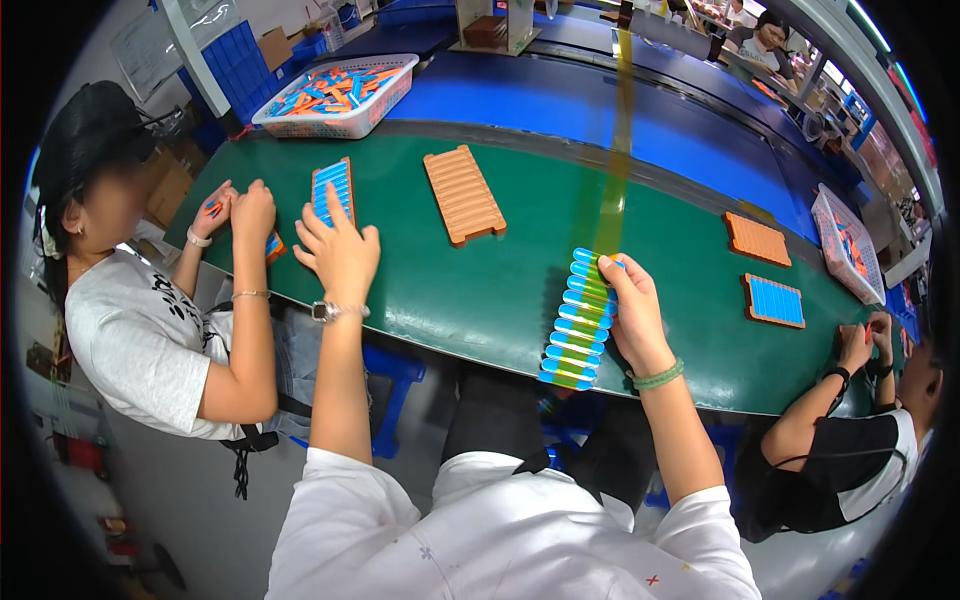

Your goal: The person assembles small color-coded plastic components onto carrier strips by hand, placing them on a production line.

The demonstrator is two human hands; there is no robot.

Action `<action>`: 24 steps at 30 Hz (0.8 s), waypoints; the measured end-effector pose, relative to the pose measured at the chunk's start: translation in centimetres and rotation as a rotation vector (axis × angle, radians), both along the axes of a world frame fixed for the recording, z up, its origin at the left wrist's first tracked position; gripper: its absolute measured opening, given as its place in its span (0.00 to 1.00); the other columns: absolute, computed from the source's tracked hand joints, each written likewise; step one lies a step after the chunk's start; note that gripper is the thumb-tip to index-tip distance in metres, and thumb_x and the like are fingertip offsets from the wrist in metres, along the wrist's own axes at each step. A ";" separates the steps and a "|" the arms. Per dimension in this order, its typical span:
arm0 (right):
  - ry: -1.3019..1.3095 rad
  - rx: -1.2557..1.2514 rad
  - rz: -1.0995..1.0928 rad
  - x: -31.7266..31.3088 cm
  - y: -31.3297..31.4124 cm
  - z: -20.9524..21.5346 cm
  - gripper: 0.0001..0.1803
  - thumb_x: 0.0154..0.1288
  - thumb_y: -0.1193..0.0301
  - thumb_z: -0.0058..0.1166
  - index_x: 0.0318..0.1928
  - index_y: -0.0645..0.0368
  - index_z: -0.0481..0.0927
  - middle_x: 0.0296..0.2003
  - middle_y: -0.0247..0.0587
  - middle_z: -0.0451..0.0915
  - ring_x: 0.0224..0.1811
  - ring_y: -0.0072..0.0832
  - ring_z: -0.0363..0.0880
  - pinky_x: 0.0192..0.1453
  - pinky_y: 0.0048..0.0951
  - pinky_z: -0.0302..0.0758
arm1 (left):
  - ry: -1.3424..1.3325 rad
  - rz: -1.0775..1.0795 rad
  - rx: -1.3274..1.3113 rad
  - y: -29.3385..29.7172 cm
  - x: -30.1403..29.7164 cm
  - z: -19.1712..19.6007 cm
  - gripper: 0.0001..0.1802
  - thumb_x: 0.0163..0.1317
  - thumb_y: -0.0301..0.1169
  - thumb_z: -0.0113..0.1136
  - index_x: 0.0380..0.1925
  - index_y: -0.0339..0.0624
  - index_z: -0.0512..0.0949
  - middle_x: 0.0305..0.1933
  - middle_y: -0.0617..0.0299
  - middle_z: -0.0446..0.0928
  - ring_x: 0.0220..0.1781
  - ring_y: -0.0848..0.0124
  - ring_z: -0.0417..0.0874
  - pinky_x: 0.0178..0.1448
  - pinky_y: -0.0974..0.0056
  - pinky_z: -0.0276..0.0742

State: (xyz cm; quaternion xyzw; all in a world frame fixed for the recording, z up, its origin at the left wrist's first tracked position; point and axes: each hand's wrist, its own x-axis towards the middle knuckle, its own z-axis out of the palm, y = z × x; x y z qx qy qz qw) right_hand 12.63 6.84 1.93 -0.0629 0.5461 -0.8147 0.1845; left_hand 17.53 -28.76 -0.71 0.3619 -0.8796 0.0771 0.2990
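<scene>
My right hand point(638, 312) pinches the upper right side of a row of blue pieces with rounded ends point(580, 330), stuck side by side along see-through yellow tape point(618, 150). The tape runs from the row up and away past the far side of the green table. My left hand point(342, 258) hangs with fingers spread and nothing in them, at the near end of a brown slotted tray filled with blue pieces point(333, 184); I cannot tell whether it touches it. Between my hands, farther back, lies a brown ridged tray point(464, 194) with no pieces in its grooves.
A co-worker point(150, 340) at my left holds small pieces; another point(850, 420) sits at the right. White baskets of orange and blue pieces stand at back left point(345, 95) and far right point(846, 245). Two more trays, one brown point(757, 240), one blue-filled point(775, 301), lie right.
</scene>
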 end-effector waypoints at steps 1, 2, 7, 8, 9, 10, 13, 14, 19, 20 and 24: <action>0.000 -0.005 -0.007 -0.2 0.0 -0.2 0.08 0.72 0.67 0.52 0.38 0.59 0.76 0.31 0.30 0.79 0.31 0.15 0.77 0.36 0.21 0.75 | 0.018 -0.159 0.021 1.3 -0.1 0.2 0.44 0.55 0.40 0.60 0.72 0.55 0.53 0.70 0.38 0.55 0.68 0.42 0.60 0.67 0.37 0.56; -0.002 -0.007 -0.012 -0.3 0.1 -0.2 0.08 0.72 0.67 0.52 0.38 0.59 0.76 0.31 0.30 0.79 0.31 0.15 0.77 0.36 0.21 0.75 | 0.035 -0.316 0.043 3.6 -0.1 1.1 0.42 0.55 0.40 0.61 0.71 0.55 0.57 0.69 0.38 0.56 0.69 0.42 0.59 0.68 0.37 0.55; 0.004 -0.006 -0.018 0.3 0.3 0.2 0.09 0.72 0.66 0.53 0.38 0.58 0.76 0.32 0.30 0.80 0.31 0.15 0.77 0.36 0.21 0.76 | -0.110 -0.812 0.084 9.6 -2.3 1.4 0.19 0.63 0.41 0.59 0.55 0.58 0.77 0.62 0.61 0.70 0.70 0.58 0.63 0.71 0.35 0.46; 0.013 -0.018 -0.030 0.2 0.3 0.3 0.09 0.72 0.66 0.53 0.37 0.58 0.76 0.32 0.30 0.80 0.31 0.15 0.77 0.37 0.21 0.76 | -0.129 -0.795 0.111 9.3 -3.3 1.6 0.17 0.65 0.40 0.58 0.54 0.58 0.78 0.60 0.62 0.72 0.68 0.58 0.65 0.70 0.34 0.47; -0.014 -0.006 -0.050 0.3 0.1 0.5 0.09 0.72 0.66 0.53 0.37 0.58 0.76 0.32 0.31 0.80 0.31 0.16 0.78 0.37 0.21 0.76 | -0.125 -0.790 0.111 8.7 -4.3 1.6 0.17 0.65 0.40 0.58 0.54 0.58 0.78 0.60 0.62 0.72 0.68 0.58 0.65 0.70 0.34 0.47; -0.012 -0.006 -0.049 0.3 0.1 0.5 0.09 0.72 0.66 0.53 0.37 0.58 0.76 0.32 0.31 0.80 0.31 0.16 0.78 0.37 0.21 0.76 | -0.132 -0.722 0.053 7.7 -5.2 1.5 0.17 0.65 0.40 0.58 0.54 0.58 0.78 0.59 0.62 0.72 0.67 0.58 0.67 0.70 0.34 0.47; -0.015 -0.034 0.000 0.5 -0.2 0.5 0.09 0.73 0.66 0.53 0.37 0.58 0.75 0.31 0.31 0.79 0.31 0.16 0.78 0.36 0.21 0.76 | -0.124 -0.521 -0.103 5.0 -6.3 0.7 0.20 0.64 0.39 0.58 0.57 0.60 0.76 0.62 0.57 0.70 0.69 0.55 0.65 0.69 0.33 0.49; -0.021 -0.028 -0.023 0.6 -0.3 0.5 0.09 0.73 0.66 0.53 0.37 0.58 0.75 0.31 0.30 0.79 0.30 0.15 0.77 0.36 0.21 0.76 | -0.074 -0.488 -0.142 4.7 -6.3 0.8 0.23 0.63 0.40 0.59 0.59 0.61 0.74 0.64 0.55 0.69 0.70 0.53 0.64 0.69 0.32 0.49; -0.002 -0.027 -0.037 0.2 -0.2 0.0 0.09 0.73 0.66 0.52 0.37 0.58 0.75 0.30 0.28 0.78 0.29 0.14 0.75 0.34 0.20 0.74 | -0.062 -0.025 -0.090 0.1 -1.1 0.3 0.46 0.57 0.59 0.60 0.72 0.55 0.58 0.69 0.40 0.60 0.72 0.43 0.57 0.68 0.33 0.50; 0.014 -0.028 -0.036 0.1 -0.2 0.1 0.09 0.73 0.66 0.52 0.37 0.58 0.76 0.30 0.28 0.78 0.29 0.13 0.75 0.34 0.19 0.74 | 0.015 0.026 -0.064 -0.8 -0.1 0.1 0.44 0.57 0.57 0.62 0.69 0.51 0.61 0.65 0.39 0.64 0.68 0.43 0.61 0.66 0.34 0.52; 0.022 0.003 -0.046 0.5 0.0 0.7 0.09 0.73 0.67 0.51 0.36 0.58 0.75 0.31 0.29 0.79 0.30 0.15 0.77 0.35 0.20 0.75 | 0.015 0.068 0.176 -2.8 2.1 0.1 0.43 0.57 0.56 0.61 0.69 0.50 0.61 0.55 0.43 0.70 0.58 0.47 0.69 0.59 0.43 0.59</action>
